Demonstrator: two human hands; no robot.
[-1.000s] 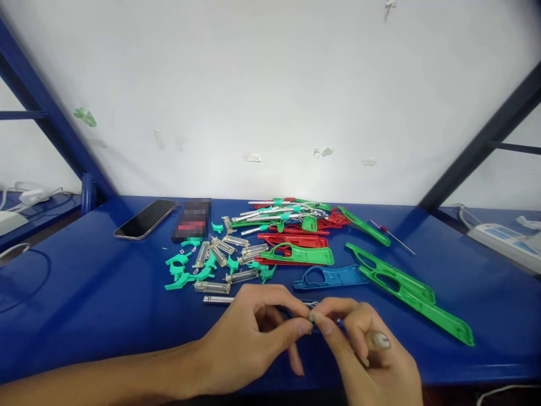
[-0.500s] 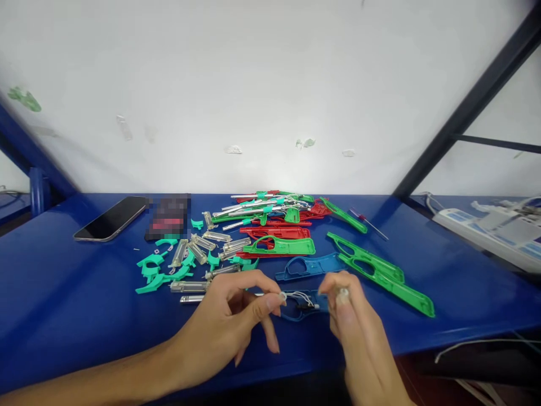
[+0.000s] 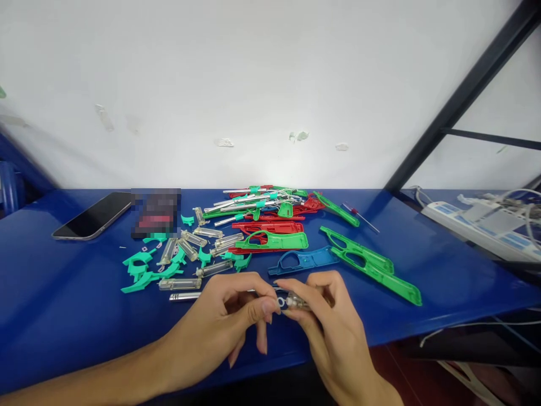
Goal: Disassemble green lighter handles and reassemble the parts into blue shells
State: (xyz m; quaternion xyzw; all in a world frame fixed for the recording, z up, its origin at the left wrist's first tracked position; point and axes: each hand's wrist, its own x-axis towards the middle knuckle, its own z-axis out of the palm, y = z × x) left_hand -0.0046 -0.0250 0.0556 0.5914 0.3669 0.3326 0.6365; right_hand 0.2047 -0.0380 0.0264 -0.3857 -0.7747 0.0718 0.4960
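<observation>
My left hand (image 3: 236,316) pinches a small white ring-shaped piece (image 3: 282,303) between thumb and forefinger. Meeting it fingertip to fingertip, my right hand (image 3: 333,316) grips a small clear plastic tank (image 3: 299,301), mostly covered by the fingers, its end close to the ring. Whether ring and tank touch, I cannot tell. Under my hands lies a silver metal tube (image 3: 185,296), its right part hidden. Similar clear tanks (image 3: 180,283) and teal plastic clips (image 3: 141,280) are scattered left of my hands. Just beyond is a blue handle shell (image 3: 303,260).
Green handle shells (image 3: 380,273) lie at the right, with a thin screwdriver (image 3: 364,218) behind them. Red and green shells and metal tubes form a pile (image 3: 270,206) near the wall. A phone (image 3: 93,216) rests at the left, a power strip (image 3: 477,228) at the right.
My right hand has moved left to my left hand, bringing the clear tank up to the white ring. The view has shifted slightly to the right.
</observation>
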